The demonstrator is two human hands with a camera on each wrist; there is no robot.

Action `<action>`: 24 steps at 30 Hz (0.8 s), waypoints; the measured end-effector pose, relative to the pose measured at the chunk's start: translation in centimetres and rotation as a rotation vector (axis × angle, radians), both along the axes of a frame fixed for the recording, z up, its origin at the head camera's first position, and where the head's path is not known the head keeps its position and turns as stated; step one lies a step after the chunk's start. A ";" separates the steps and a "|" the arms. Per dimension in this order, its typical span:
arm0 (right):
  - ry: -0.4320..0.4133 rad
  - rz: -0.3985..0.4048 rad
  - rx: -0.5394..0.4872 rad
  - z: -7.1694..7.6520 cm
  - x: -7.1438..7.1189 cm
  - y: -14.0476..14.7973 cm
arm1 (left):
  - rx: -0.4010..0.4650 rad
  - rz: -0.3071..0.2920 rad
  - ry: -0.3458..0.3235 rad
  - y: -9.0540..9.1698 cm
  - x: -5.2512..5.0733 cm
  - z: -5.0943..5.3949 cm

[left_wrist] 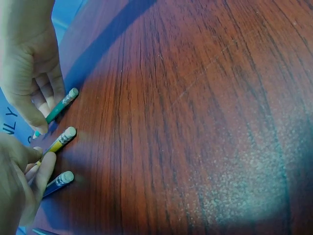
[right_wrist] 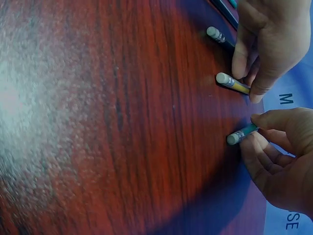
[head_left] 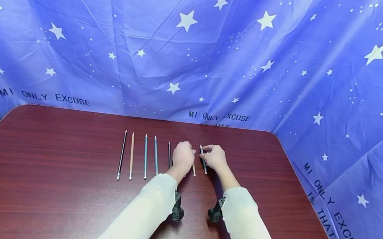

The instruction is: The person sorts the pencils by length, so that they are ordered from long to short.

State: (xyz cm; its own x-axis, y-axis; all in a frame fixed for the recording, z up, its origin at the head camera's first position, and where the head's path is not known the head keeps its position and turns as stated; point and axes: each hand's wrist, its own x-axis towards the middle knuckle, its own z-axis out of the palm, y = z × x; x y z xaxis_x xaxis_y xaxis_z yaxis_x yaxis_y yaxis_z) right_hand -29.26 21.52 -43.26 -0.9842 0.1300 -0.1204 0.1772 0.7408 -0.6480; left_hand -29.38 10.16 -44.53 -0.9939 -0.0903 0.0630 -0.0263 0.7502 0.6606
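My left hand (head_left: 183, 156) pinches a yellow pencil (right_wrist: 236, 85), whose white eraser end points toward me on the table. Just to the right, my right hand (head_left: 214, 157) holds a green pencil (left_wrist: 60, 106) between thumb and fingers, its eraser end low near the tabletop. A dark pencil (left_wrist: 59, 182) lies beside the left hand, on its left side, partly covered by that hand in the head view. Further left, a black pencil (head_left: 122, 154), a light orange pencil (head_left: 132, 156) and two blue pencils (head_left: 145, 156) lie in a spaced row, tips away from me.
The pencils lie on a dark red wood-grain table (head_left: 47, 196) with rounded far corners. Blue cloth (head_left: 147, 22) with white stars and printed words hangs behind it and along the right side. Each forearm wears a black wrist camera (head_left: 177, 207).
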 end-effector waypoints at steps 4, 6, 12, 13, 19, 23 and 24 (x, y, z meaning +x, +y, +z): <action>0.020 0.014 0.041 -0.2 0.1 -0.2 | 0.004 0.004 0.007 -0.1 0.0 0.1; 0.022 0.015 0.049 -0.2 0.1 -0.3 | 0.010 0.008 0.008 -0.2 0.0 0.1; 0.033 0.016 0.031 -0.1 0.1 -0.7 | 0.023 0.035 -0.006 -0.5 -0.1 0.3; 0.035 0.020 0.028 -0.1 0.1 -0.7 | 0.027 0.041 -0.008 -0.5 -0.1 0.3; 0.052 0.050 0.008 0.2 0.1 -0.1 | 0.075 0.030 0.003 -0.1 -0.1 0.6; 0.060 0.069 -0.001 0.6 0.0 0.7 | 0.127 -0.002 0.025 -0.3 -0.2 1.5; 0.062 0.072 0.000 0.8 0.1 1.0 | 0.148 -0.011 0.035 -0.4 -0.2 1.8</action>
